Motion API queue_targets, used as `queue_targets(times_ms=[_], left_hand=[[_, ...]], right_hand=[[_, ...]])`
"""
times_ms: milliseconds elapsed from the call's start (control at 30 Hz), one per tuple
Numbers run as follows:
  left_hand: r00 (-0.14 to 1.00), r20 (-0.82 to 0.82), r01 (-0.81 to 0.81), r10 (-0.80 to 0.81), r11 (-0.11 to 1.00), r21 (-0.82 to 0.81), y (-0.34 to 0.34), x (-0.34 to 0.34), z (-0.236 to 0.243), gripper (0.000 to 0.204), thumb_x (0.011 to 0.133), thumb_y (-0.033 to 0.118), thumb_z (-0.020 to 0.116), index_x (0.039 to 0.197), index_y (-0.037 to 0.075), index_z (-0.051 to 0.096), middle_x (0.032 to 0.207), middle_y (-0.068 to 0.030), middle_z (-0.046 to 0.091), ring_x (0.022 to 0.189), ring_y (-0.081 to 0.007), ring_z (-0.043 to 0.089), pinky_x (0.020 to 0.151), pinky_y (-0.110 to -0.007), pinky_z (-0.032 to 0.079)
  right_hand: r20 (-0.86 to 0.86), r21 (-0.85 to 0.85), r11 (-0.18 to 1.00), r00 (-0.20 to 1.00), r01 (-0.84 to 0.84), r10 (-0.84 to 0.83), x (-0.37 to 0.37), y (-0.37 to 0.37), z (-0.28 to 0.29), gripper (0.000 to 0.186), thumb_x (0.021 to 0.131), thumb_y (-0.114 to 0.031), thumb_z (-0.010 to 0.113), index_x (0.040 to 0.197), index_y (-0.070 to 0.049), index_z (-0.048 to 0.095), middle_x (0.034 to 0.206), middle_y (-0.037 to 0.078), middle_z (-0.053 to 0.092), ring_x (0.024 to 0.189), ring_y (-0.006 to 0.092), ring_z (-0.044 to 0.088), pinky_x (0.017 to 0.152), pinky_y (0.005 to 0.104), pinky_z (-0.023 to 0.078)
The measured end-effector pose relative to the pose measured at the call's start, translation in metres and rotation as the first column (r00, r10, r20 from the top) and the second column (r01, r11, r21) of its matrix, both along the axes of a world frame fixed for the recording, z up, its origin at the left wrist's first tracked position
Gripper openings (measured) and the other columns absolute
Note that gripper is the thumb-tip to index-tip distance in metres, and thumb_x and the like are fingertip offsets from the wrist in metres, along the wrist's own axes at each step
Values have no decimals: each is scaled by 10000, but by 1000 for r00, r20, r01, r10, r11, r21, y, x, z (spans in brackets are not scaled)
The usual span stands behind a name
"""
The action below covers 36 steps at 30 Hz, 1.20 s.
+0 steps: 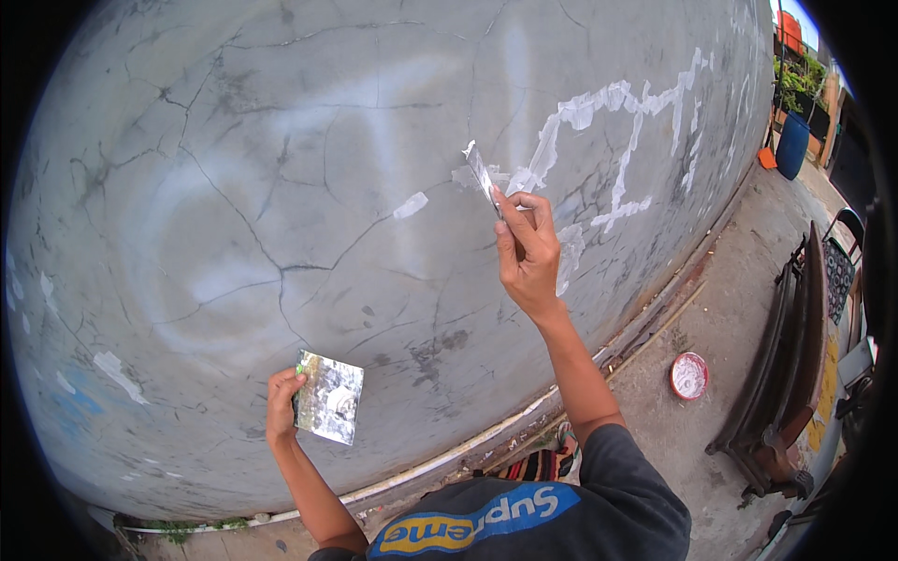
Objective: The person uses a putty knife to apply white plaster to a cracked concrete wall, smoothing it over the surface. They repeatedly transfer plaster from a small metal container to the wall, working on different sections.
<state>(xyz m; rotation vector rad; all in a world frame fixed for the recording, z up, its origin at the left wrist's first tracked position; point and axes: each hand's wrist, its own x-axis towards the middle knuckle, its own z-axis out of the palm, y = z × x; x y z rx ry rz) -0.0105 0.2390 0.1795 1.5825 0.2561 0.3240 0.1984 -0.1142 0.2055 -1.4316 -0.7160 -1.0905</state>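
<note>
Pinching scraper [481, 173] in right hand [529, 245] before grey wall [393, 309]; grasping shiny plate [327, 397] in left hand [282, 404], near left. Judged partial: pale filler [580, 111] at right, most cracks [281, 268] bare at left.

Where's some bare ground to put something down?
Bare concrete runs from the red-rimmed bowl toward the blue barrel, between the wall and dark bench. There's another patch between bowl and bench. It's crowded on the bench's far side and around the striped cloth.
</note>
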Motion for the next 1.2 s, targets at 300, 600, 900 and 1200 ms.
queue_targets(times_ms=[300,600,900,1200], left_hand=[[990,32,-139,138,990,32,-10,-1,-2,264,827,194,659,912,-55,684,793,-60,658,699,-117,568,659,-260,435],[999,3,43,-43,995,87,-1,-1,4,286,842,222,629,859,-56,689,751,-32,654,654,-94,556,620,-244,427],[1000,27,9,-11,998,59,-3,0,0,270,838,206,640,906,-52,684,786,-24,650,703,-98,547,676,-244,417],[989,71,-130,128,991,32,-3,1,-13,261,839,194,653,936,-49,668,808,-39,644,741,-105,542,712,-255,418]], right_hand=[[82,-39,995,993,90,-87,9,16,-4,459,881,94,599,1315,-58,614,1063,56,478,653,105,429,578,248,407],[-159,-382,918,970,110,-182,-68,-30,17,525,853,103,591,1349,-68,570,1074,135,489,704,217,571,631,359,485],[-97,-598,722,863,348,-496,-62,-28,79,454,847,59,583,1294,-17,583,993,165,519,753,301,614,631,397,526],[-188,-688,694,872,212,-452,-87,-29,50,418,913,19,555,1319,-76,583,939,149,537,730,312,606,643,409,489]])
